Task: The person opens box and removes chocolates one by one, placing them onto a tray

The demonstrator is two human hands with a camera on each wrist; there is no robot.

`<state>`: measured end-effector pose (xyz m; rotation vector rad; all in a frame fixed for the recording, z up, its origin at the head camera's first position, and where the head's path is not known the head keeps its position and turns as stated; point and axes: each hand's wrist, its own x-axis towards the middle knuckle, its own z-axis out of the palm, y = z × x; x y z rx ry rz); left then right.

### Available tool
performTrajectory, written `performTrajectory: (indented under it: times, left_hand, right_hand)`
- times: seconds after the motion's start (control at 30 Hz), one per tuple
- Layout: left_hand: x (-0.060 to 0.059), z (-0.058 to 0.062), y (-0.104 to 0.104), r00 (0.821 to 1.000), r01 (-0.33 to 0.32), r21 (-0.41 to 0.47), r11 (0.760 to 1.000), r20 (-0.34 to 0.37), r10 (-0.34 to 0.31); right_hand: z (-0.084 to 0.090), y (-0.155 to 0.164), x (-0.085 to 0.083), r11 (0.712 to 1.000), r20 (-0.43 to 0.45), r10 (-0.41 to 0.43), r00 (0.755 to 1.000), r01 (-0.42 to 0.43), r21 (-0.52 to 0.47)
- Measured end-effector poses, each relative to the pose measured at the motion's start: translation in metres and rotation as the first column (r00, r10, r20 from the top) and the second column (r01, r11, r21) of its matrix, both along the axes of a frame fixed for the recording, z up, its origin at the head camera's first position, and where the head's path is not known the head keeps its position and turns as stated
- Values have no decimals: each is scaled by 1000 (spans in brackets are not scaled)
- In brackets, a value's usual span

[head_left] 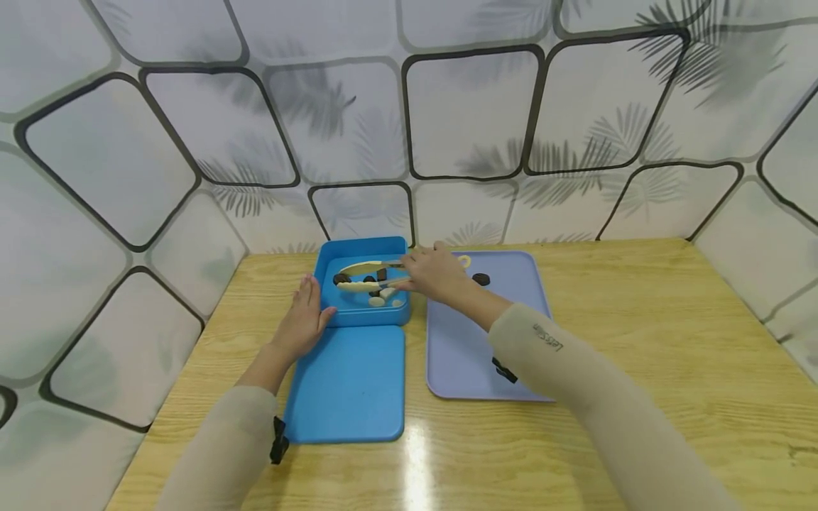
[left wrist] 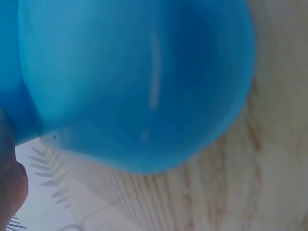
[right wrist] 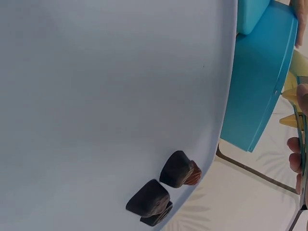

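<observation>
My right hand (head_left: 434, 271) grips a pair of tongs (head_left: 363, 267) with yellow tips and metal handles. The tongs reach leftward into a blue box (head_left: 362, 317), their tips spread to either side of a dark round piece (head_left: 341, 279). Pale pieces (head_left: 377, 301) and several dark ones lie in the box beside them. My left hand (head_left: 305, 321) rests along the box's left wall, fingers straight and thumb at its near corner. The right wrist view shows tong tips (right wrist: 289, 95) and right-hand fingers (right wrist: 294, 161) at its edge.
The blue lid (head_left: 351, 387) lies on the wooden table (head_left: 671, 341) in front of the box. To the right is a lilac tray (head_left: 456, 355), bearing dark pieces (right wrist: 149, 199) and a yellow ring (head_left: 465, 261) at its far end. A patterned curtain (head_left: 473, 113) rises behind the table.
</observation>
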<state>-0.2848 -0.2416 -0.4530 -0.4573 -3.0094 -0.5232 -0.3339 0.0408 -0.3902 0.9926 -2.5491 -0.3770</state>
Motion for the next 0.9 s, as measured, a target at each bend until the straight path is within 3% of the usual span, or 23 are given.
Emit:
performTrajectory:
  times: [0.1,0.37,0.6,0.9]
  left_hand:
    - [0,0,0,1000,-4,-1,1000,1,4]
    - [1,1,1,1000,-2,-3,1000,-21,2]
    - [1,0,1,999,-3,-18,1000,-41,3]
    - [3,2,2,1000,-12,-31,999,-20,11]
  right_hand:
    - [-1,9,3,999,-88,45,995,-47,-23]
    - [0,29,10,981,-221,126,967,-154,-115]
    - [-1,45,14,949,-234,169,958,-222,-224]
    - [6,71,20,946,-298,182,937,-250,-207]
